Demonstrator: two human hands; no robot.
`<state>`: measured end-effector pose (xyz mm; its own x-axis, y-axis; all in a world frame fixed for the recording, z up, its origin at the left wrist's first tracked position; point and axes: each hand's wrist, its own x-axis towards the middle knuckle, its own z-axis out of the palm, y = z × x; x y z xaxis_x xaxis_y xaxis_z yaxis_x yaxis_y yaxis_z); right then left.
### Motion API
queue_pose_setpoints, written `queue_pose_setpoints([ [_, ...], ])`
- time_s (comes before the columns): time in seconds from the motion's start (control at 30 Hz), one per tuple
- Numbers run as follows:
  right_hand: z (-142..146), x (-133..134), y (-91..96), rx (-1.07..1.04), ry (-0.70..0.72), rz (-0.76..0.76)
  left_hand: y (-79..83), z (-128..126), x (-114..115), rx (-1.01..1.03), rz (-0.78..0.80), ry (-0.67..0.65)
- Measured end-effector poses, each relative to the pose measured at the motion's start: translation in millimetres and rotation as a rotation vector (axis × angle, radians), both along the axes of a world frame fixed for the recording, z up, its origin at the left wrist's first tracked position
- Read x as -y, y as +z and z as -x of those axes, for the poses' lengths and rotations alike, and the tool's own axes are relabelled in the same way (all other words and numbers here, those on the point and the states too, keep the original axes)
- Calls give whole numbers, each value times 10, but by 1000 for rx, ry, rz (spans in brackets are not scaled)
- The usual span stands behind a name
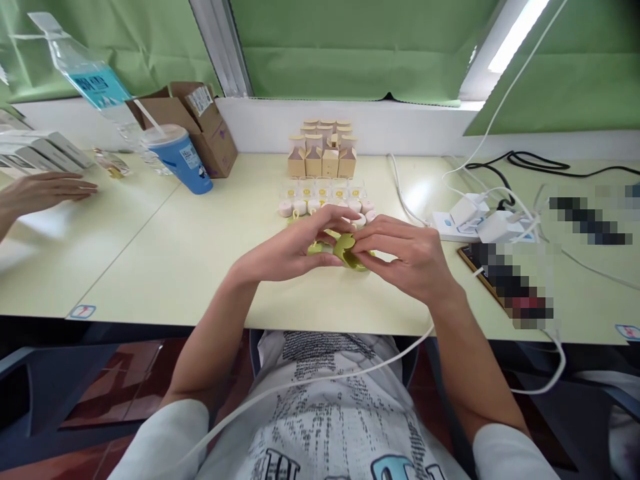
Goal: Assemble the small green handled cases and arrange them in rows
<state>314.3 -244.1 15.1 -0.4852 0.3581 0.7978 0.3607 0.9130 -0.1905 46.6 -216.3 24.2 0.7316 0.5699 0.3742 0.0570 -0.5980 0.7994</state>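
Observation:
Between my two hands, just above the table's front half, is a small olive-green shell-like piece [345,249] with a rounded, lobed flap; its exact kind I cannot make out. My left hand [305,248] curves round its left side, with the thumb against its lower edge. From the right, my right hand [407,253] pinches the piece between thumb and fingertips. Just behind my fingers stand small white and pale pink rounded pieces [300,207], partly hidden by my left hand. Behind those is a row of clear little boxes [323,191] with yellow marks inside.
Small cream cartons [323,161] with raised flaps stand at the back. To the left are a blue cup [183,163], a water bottle [95,80], a cardboard box [220,143] and another person's hand [50,190]. A power strip [447,227], cables and a phone [493,280] lie right.

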Motion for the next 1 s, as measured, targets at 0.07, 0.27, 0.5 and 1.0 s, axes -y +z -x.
queue_pose_setpoints([
  [0.07, 11, -5, -3, -15, 28, -5, 2, 31, -27, 21, 71, -61],
  [0.27, 46, -17, 25, -71, 113, -140, 46, 124, -49, 52, 249, -89],
  [0.5, 82, 27, 15, -14, 111, -190, -22, 124, -80, 85, 417, -98],
  [1.0, 124, -87, -103, -143, 107, -188, -41, 15, -72, 218, 696, -85],
])
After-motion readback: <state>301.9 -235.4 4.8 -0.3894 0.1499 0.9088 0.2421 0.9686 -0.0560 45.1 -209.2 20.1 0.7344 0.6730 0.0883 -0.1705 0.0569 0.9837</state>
